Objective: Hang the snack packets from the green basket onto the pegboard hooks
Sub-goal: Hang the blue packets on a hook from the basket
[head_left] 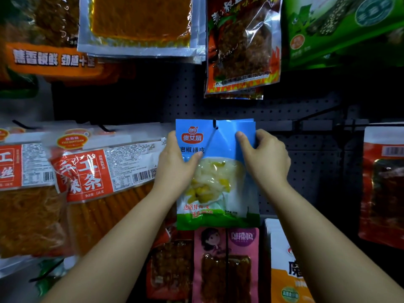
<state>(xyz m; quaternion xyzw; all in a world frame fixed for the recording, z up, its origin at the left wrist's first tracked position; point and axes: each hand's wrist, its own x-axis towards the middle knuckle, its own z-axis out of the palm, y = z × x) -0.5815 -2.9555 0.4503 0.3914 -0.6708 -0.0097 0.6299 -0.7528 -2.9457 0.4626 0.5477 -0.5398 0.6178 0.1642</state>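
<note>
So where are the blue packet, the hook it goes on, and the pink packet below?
blue packet [220, 147]: head view, upper blue panel.
hook [215, 123]: head view, black tip through the packet's hole.
pink packet [226, 239]: head view, top printed band.

— What carries the packets?
— A dark pegboard [306, 167] with black hooks [215, 124].
— What hangs on it?
— A blue packet [218, 182] between the left hand [177, 162] and right hand [264, 156]; orange packets [87, 171] beyond the left hand, a pink packet [226, 265] below.

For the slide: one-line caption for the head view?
Both hands, left and right, hold a blue snack packet at a pegboard hook among hanging snacks.
</note>
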